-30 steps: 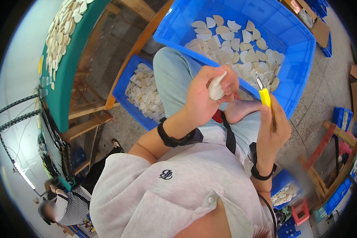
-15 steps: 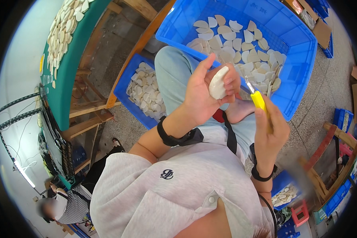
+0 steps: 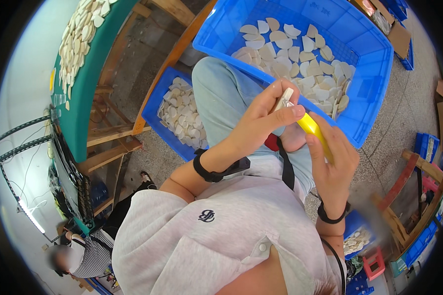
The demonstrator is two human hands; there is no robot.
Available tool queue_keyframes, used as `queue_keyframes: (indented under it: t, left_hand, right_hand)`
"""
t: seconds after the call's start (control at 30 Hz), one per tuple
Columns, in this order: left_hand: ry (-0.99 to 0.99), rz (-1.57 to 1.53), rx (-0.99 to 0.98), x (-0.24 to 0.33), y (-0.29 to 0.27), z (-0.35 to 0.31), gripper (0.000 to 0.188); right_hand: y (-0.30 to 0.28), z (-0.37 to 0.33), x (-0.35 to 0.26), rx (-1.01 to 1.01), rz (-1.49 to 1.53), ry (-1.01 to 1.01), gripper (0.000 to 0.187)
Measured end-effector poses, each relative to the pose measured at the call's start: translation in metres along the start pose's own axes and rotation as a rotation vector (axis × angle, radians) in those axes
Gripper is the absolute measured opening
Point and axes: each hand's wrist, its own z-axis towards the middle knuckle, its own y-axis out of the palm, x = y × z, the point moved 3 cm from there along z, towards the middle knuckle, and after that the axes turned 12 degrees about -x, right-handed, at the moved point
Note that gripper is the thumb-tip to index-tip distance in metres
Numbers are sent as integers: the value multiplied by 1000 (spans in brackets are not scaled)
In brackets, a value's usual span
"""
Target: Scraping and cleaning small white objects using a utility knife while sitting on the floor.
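Note:
My left hand [image 3: 262, 118] is closed on a flat cream-white piece [image 3: 283, 100], held edge-on over my lap. My right hand [image 3: 337, 160] grips a knife with a yellow handle [image 3: 314, 130]. Its short metal blade meets the piece, and the left thumb lies by the front of the handle. Behind both hands, a large blue bin [image 3: 374, 93] holds many loose half-round pieces [image 3: 320, 81] of the same cream-white kind. Fingers hide much of the held piece.
A smaller blue bin [image 3: 150, 104] full of similar pieces stands to the left. More pieces [image 3: 83, 34] lie heaped on a green-topped table [image 3: 91, 83]. Wooden frames flank both sides. At lower left is another person [image 3: 91, 255]; a red stool [image 3: 374, 264] stands lower right.
The hands have come together. My left hand turned the piece from face-on to edge-on, and the knife moved left until its blade reached it.

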Motion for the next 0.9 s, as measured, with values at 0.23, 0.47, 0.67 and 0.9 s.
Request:
queue_keyframes:
  t: [0.23,0.47,0.67,0.9]
  left_hand:
    - [88,43,17,-3,-1,0,17]
    - [101,111,86,-6,-1,1,20]
    - [164,332,99,-3,-5,4,20]
    - [326,608,139,-2,-7,3,20]
  right_hand:
    - [-1,-2,3,4,-134,-51,30]
    - [3,-2,0,24,-237,-21,31]
    - [9,-4,1,109,-181,20,30]
    - [10,-6,2,100,-116,-12,29]
